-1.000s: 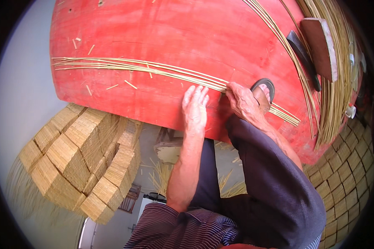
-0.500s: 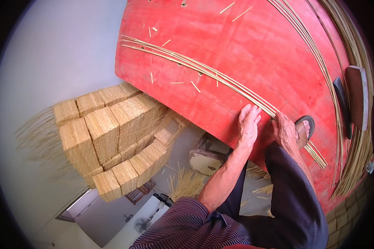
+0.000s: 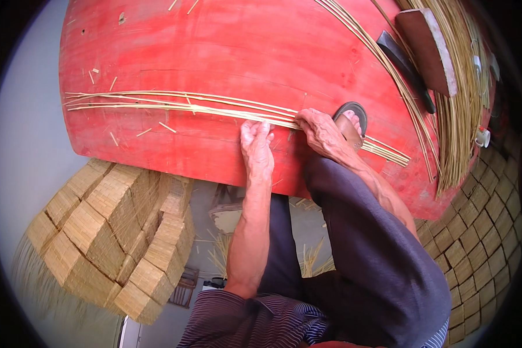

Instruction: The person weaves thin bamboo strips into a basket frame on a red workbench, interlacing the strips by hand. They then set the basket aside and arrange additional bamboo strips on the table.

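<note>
Several thin bamboo strips (image 3: 214, 110) lie in a loose bundle across the red board (image 3: 203, 55), fanned out toward the left. My right hand (image 3: 326, 134) is closed over the bundle just left of my sandalled foot (image 3: 352, 120). The sandal presses down on the strips, and their short ends (image 3: 387, 153) come out on its right. My left hand (image 3: 257, 149) is at the near edge of the bundle, its fingers curled and the tips against the strips. What lies under my right fingers is hidden.
A cleaver-like dark blade (image 3: 406, 69) and a brown block (image 3: 429, 52) rest at the right by a thick bundle of long strips (image 3: 455, 122). Short offcuts (image 3: 167, 127) litter the board. Stacked bound bundles (image 3: 98, 226) stand below left, and a small stool (image 3: 226, 217) sits beneath the edge.
The view has turned, so the board and bundle lie more level and further left. My left hand has come from beside the strips to touch them. My right hand stays on the bundle by the foot.
</note>
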Demonstrator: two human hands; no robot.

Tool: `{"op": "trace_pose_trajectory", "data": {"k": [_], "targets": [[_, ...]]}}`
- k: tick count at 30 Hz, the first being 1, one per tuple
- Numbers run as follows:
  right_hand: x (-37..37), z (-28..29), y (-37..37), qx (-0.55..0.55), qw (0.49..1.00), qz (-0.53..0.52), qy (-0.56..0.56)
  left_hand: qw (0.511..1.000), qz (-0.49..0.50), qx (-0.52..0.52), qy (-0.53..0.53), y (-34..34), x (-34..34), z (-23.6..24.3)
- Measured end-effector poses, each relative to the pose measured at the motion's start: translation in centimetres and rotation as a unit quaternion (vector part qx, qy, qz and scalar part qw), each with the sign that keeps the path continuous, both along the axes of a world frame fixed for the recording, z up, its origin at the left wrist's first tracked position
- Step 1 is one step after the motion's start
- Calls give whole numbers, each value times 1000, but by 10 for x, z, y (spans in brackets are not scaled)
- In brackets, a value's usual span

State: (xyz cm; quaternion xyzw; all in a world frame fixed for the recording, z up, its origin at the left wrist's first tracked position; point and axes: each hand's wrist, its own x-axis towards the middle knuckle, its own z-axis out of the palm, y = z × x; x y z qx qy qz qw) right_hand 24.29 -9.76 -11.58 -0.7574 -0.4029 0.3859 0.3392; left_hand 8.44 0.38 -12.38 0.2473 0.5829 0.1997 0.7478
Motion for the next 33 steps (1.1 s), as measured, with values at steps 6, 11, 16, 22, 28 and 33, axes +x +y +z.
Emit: {"op": "trace_pose_trajectory", "data": {"k": [6,11,16,22,28,33], "targets": [[6,7,2,-24,999,-10,21,998,27,46,27,-6,0,-6],[14,18,11,-61,996,-16,56,997,41,68,13,-15,-2,0],[26,47,14,-170,984,-40,43,998,59,27,5,-13,3,17],[11,45,6,-131,988,56,-51,996,-17,81,-37,-8,3,10],[-8,31,-4,-90,992,30,-83,999,17,-47,10,0,3,17],[-6,29,-8,11,995,-21,-92,996,43,-76,3,0,12,23]]}}
